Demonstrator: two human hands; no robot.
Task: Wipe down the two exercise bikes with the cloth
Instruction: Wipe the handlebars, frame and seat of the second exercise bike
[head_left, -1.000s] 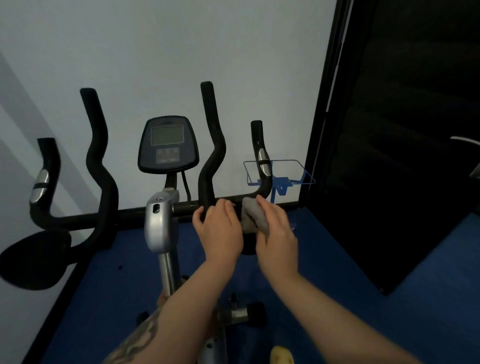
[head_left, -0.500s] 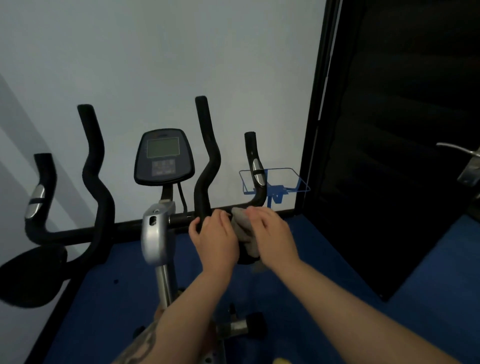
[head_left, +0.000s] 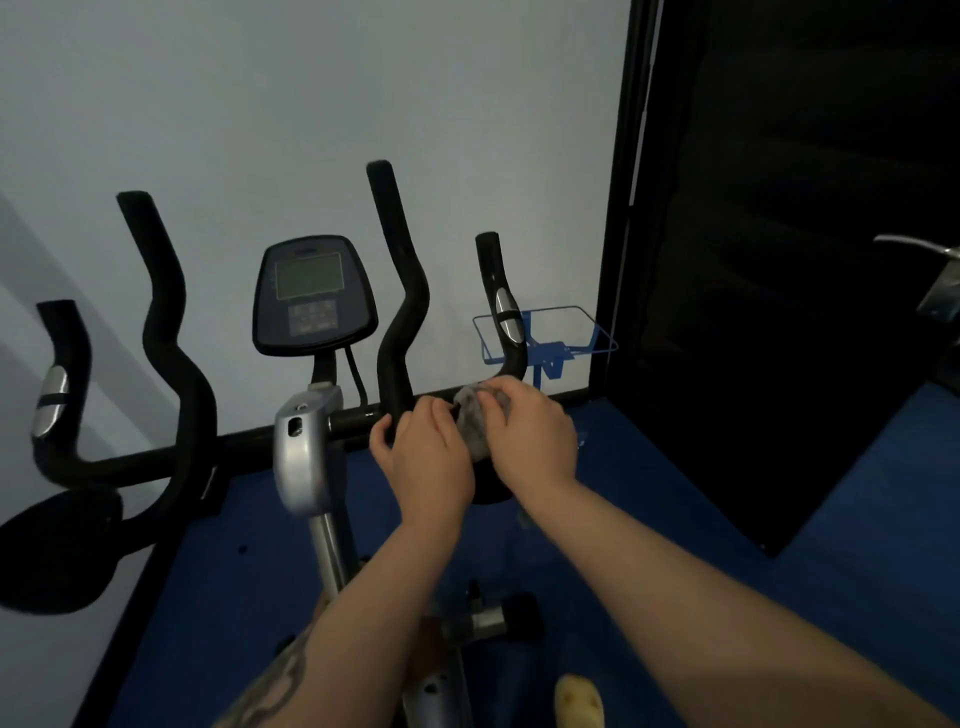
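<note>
Bike (head_left: 306, 457) sits against the white wall (head_left: 311, 104), on blue floor (head_left: 779, 545); only its front end is in view. A second bike (head_left: 935, 291) shows as a sliver at the right edge, in the dark, not yet reached as far as I can judge. Risk one: the job reads as done after this bar and the second bike gets skipped.

Handlebar (head_left: 395, 322) is a multi-bend black tube with four upright horns. Lots of surface, so missed spots are likely on the far left horns and the backs of the bends.

Console (head_left: 311, 296) stands at the middle on a thin stem with a cable behind it. A hard swipe could press buttons or snag the cable.

Left hand (head_left: 426, 457) curls around the crossbar at the base of the inner right horn, steadying it. If it stays put, the patch under it never gets wiped.

Right hand (head_left: 530, 441) grips the cloth (head_left: 475, 421), fingers curled over it, pressing it onto the bar where the outer right horn starts. The cloth is bunched small, so contact is narrow and it could slip out on the curve.

The silver sensor strip (head_left: 506, 317) just above is a ridge the cloth could catch on.
</note>
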